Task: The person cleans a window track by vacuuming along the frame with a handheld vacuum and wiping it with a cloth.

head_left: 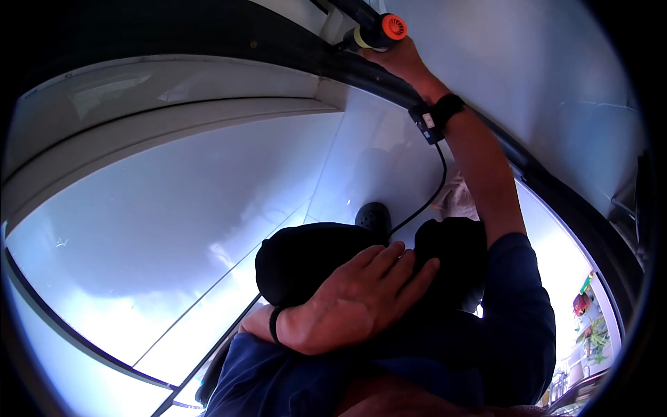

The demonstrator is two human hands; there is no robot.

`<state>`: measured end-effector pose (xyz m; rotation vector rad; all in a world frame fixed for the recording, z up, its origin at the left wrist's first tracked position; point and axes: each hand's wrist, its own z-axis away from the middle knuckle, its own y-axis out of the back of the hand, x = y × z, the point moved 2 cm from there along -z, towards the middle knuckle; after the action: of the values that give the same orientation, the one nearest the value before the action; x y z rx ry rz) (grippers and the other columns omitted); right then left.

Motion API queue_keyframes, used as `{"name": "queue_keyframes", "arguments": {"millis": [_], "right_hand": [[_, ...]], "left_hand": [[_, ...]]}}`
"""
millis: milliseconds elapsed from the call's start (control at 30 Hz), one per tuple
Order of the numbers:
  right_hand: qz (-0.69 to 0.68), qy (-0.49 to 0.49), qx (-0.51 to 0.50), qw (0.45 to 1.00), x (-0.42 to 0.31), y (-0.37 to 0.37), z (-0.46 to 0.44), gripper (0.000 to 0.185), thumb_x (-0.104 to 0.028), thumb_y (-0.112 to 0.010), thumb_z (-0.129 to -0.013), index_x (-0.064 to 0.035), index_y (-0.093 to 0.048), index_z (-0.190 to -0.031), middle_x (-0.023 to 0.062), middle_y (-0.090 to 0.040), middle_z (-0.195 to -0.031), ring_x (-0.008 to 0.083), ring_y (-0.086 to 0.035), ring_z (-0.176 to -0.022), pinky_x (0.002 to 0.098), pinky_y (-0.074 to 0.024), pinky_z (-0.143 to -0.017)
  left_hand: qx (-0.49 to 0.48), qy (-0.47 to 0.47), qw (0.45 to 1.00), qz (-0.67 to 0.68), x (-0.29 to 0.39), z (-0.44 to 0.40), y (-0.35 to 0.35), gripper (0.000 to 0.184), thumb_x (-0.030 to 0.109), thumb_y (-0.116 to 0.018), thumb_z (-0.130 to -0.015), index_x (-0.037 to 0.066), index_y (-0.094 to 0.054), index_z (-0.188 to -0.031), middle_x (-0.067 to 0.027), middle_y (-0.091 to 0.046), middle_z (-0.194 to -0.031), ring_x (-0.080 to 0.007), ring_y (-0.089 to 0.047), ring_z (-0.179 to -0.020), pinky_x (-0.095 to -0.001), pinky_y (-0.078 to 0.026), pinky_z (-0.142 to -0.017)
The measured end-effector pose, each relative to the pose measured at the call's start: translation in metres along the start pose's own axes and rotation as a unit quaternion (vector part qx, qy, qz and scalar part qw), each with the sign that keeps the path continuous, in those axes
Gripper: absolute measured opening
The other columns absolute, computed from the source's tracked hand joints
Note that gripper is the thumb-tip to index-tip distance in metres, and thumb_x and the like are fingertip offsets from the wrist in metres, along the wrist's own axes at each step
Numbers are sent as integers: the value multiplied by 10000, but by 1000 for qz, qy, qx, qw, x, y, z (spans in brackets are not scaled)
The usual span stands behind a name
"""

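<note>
At the top right, my right hand (403, 64) is wrapped round a dark power tool (368, 35) with an orange round end and a yellowish band. The tool's front end lies against a dark beam or frame; its tip is too dark to make out. A black strap with a small box (426, 124) sits on my right wrist, and a black cable (442, 174) runs down from it. My left hand (354, 295) rests palm down on my dark-clothed lap, its fingers stretched out and holding nothing.
A dark curved beam (278, 45) crosses the top. Pale glossy floor tiles (174, 194) spread at left and centre. A dark shoe (374, 217) shows beyond my knees. Potted plants (596, 340) stand at the far right, past a dark frame edge.
</note>
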<state>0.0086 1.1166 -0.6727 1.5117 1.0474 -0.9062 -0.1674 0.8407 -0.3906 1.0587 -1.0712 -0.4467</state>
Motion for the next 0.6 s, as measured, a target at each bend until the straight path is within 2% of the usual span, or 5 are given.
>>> {"name": "queue_keyframes", "arguments": {"millis": [167, 233, 367, 500, 600], "right_hand": [[15, -13, 61, 998, -13, -15, 2, 529, -364, -882, -765, -75, -717, -1176, 114, -771, -1113, 265, -742, -1052, 361, -582, -939], [72, 4, 19, 997, -15, -8, -8, 521, -364, -876, -762, -96, -723, -1182, 107, -772, -1108, 263, -741, -1045, 354, -575, -942], [28, 19, -39, 999, -27, 7, -18, 511, -385, -864, -754, -131, -736, -1178, 101, -776, -1063, 266, -738, -1022, 342, -559, -940], [74, 4, -51, 996, -20, -2, -23, 493, -343, -849, -795, -95, -709, -1198, 86, -767, -1085, 243, -730, -1038, 333, -551, -946], [24, 6, 43, 999, -14, -14, -23, 542, -432, -830, -758, -125, -723, -1191, 113, -774, -1061, 297, -735, -1019, 361, -567, -912]], "left_hand": [[8, 8, 1000, 7, -2, 0, 2, 464, 76, -674, -879, 72, -637, -1342, -161, -685, -1131, -314, -704, -1080, -388, -599, -912], [5, 9, 1000, 7, -3, 1, 0, 468, 73, -674, -879, 73, -635, -1345, -161, -686, -1133, -314, -703, -1084, -388, -598, -914], [-3, 10, 1000, 3, -4, 1, 1, 477, 69, -670, -881, 76, -626, -1356, -163, -686, -1143, -312, -701, -1094, -385, -595, -917], [-5, 5, 1000, 6, -7, 2, 3, 480, 68, -669, -882, 75, -622, -1359, -164, -685, -1140, -309, -700, -1094, -385, -595, -915], [-13, -15, 1000, 10, -8, 1, 3, 493, 129, -600, -890, -23, -600, -1359, -226, -672, -1143, -337, -670, -1086, -400, -542, -950]]}}
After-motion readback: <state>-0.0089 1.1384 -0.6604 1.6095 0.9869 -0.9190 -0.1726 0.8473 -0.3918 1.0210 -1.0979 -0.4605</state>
